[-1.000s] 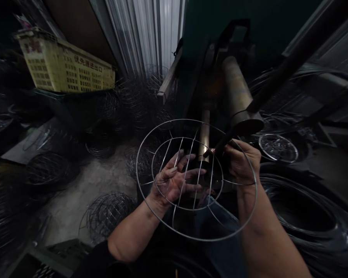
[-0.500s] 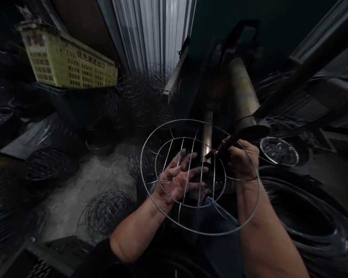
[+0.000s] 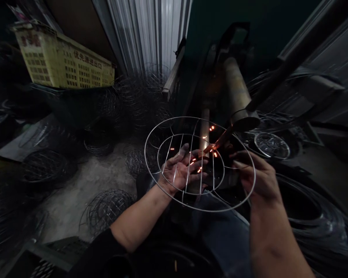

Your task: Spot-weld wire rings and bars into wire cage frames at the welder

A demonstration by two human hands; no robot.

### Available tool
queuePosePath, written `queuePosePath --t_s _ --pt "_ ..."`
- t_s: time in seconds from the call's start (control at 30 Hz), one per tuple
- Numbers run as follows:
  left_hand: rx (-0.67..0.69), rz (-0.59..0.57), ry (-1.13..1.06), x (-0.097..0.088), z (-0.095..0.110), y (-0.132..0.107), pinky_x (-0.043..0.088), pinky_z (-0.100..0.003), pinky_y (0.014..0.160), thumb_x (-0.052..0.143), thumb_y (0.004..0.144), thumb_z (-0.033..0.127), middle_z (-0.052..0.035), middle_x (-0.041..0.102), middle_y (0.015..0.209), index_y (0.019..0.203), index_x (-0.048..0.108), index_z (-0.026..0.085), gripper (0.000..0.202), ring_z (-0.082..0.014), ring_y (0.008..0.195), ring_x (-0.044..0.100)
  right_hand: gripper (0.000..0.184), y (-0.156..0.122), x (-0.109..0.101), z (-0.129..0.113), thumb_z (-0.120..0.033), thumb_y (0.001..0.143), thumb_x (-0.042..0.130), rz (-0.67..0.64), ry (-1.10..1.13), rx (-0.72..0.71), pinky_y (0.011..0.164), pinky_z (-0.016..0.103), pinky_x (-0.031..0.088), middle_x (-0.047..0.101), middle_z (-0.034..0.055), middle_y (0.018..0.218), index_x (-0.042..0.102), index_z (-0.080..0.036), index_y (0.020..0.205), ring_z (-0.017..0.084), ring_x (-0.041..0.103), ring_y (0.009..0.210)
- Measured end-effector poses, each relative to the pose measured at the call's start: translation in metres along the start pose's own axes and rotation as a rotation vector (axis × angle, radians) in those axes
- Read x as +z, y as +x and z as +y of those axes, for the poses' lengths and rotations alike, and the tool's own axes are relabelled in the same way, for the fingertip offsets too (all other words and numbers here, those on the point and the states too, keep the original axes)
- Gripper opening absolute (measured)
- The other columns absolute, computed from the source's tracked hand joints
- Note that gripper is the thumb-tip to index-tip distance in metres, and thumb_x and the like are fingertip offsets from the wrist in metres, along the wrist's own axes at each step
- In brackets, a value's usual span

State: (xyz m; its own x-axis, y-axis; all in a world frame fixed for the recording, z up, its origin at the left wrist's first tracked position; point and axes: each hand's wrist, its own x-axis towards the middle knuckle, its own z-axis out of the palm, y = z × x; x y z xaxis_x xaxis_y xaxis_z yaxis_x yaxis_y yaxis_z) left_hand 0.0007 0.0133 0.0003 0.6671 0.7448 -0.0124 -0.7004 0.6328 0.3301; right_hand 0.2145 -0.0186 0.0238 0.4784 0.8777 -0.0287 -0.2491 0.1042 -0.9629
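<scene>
A round wire rack [image 3: 188,174], made of two rings joined by short spokes with parallel bars across the inner one, is tilted before me. Beneath it my left hand [image 3: 179,172] lies palm up, fingers spread under the bars. At the rack's right side my right hand [image 3: 259,175] has its fingers around a spoke just inside the outer ring; its fingertips are dark and partly blurred. A slanting upper electrode [image 3: 222,138] meets the inner ring above a lower electrode post [image 3: 204,129]. Orange sparks [image 3: 213,146] fly from that contact.
A thick metal cylinder [image 3: 237,87] of the welding machine hangs over the rack. A large coil of wire [image 3: 327,224] stands at right. Wire baskets [image 3: 108,210] lie on the floor at left, with a yellow crate [image 3: 69,61] behind.
Sparks have appeared at the electrode contact. My right hand has moved right and down, away from the electrode tip. The rack has tilted flatter; my left hand stays beneath it.
</scene>
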Motion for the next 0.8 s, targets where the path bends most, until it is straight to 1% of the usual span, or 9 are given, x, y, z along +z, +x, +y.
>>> queuePosePath --t_s 0.07,0.1,0.17,0.27,0.37,0.47,0.57,0.7,0.8 --pt "-0.071 -0.009 -0.006 0.0 0.001 0.004 0.033 -0.06 0.105 0.059 0.081 0.043 -0.0142 0.045 0.146 0.124 0.057 0.021 0.048 -0.0418 0.134 0.041 0.038 -0.022 -0.007 -0.001 -0.019 0.039 0.088 0.013 0.027 0.052 0.047 0.025 0.048 0.069 0.0068 0.073 0.075 -0.017 0.075 0.014 0.059 0.053" --pt "-0.093 -0.009 0.0 0.0 0.001 0.006 0.032 -0.059 0.106 0.059 0.081 0.046 -0.017 0.045 0.145 0.124 0.057 0.018 0.051 -0.0424 0.135 0.04 0.037 -0.031 -0.006 0.0 -0.021 0.039 0.088 0.049 0.048 0.056 0.046 0.026 0.049 0.068 0.0062 0.07 0.074 -0.017 0.073 0.014 0.058 0.05" --pt "-0.092 -0.002 0.027 0.002 0.001 0.007 0.031 -0.057 0.108 0.059 0.081 0.046 -0.0198 0.047 0.142 0.126 0.055 0.015 0.054 -0.0411 0.136 0.039 0.036 -0.041 0.002 0.005 -0.025 0.041 0.09 0.163 0.092 0.007 0.042 0.023 0.046 0.064 0.0034 0.062 0.072 -0.016 0.071 0.012 0.054 0.045" --pt "-0.033 0.0 0.064 0.004 -0.002 0.003 0.033 -0.056 0.107 0.058 0.083 0.039 -0.0171 0.053 0.137 0.131 0.052 0.02 0.052 -0.0364 0.135 0.043 0.035 -0.037 0.018 0.013 -0.028 0.046 0.09 0.322 0.102 -0.103 0.041 0.02 0.044 0.062 -0.0002 0.06 0.071 -0.016 0.073 0.009 0.052 0.045" --pt "0.022 -0.044 0.082 0.003 -0.007 -0.001 0.033 -0.058 0.107 0.06 0.081 0.033 -0.0132 0.055 0.136 0.133 0.05 0.025 0.054 -0.0339 0.129 0.049 0.037 -0.022 0.028 0.018 -0.026 0.044 0.09 0.389 0.112 -0.178 0.044 0.018 0.044 0.062 -0.0021 0.062 0.072 -0.017 0.074 0.007 0.051 0.047" --pt "0.068 -0.08 0.105 0.0 -0.01 0.0 0.031 -0.059 0.107 0.064 0.078 0.033 -0.0107 0.053 0.138 0.132 0.05 0.029 0.056 -0.0337 0.127 0.051 0.035 -0.008 0.033 0.018 -0.024 0.042 0.089 0.368 0.148 -0.183 0.042 0.017 0.04 0.059 -0.0039 0.057 0.072 -0.017 0.072 0.006 0.047 0.045" --pt "0.104 -0.077 0.119 -0.005 -0.009 0.004 0.029 -0.061 0.108 0.064 0.078 0.036 -0.0094 0.051 0.14 0.131 0.051 0.031 0.054 -0.0341 0.128 0.049 0.034 0.002 0.035 0.018 -0.023 0.041 0.088 0.319 0.128 -0.175 0.04 0.017 0.039 0.059 -0.0036 0.056 0.072 -0.017 0.07 0.006 0.046 0.044" --pt "0.121 -0.051 0.121 -0.009 -0.006 0.011 0.028 -0.062 0.109 0.066 0.077 0.037 -0.0091 0.053 0.139 0.127 0.054 0.032 0.052 -0.0347 0.129 0.049 0.032 0.012 0.038 0.02 -0.022 0.043 0.087 0.29 0.105 -0.209 0.042 0.018 0.04 0.061 -0.0026 0.061 0.072 -0.017 0.071 0.007 0.05 0.047" --pt "0.133 -0.026 0.14 -0.011 -0.004 0.016 0.027 -0.062 0.109 0.066 0.077 0.038 -0.0093 0.051 0.14 0.128 0.053 0.032 0.052 -0.0354 0.13 0.047 0.03 0.02 0.039 0.023 -0.022 0.045 0.086 0.253 0.111 -0.219 0.047 0.02 0.044 0.063 -0.0018 0.063 0.073 -0.018 0.071 0.01 0.055 0.052"
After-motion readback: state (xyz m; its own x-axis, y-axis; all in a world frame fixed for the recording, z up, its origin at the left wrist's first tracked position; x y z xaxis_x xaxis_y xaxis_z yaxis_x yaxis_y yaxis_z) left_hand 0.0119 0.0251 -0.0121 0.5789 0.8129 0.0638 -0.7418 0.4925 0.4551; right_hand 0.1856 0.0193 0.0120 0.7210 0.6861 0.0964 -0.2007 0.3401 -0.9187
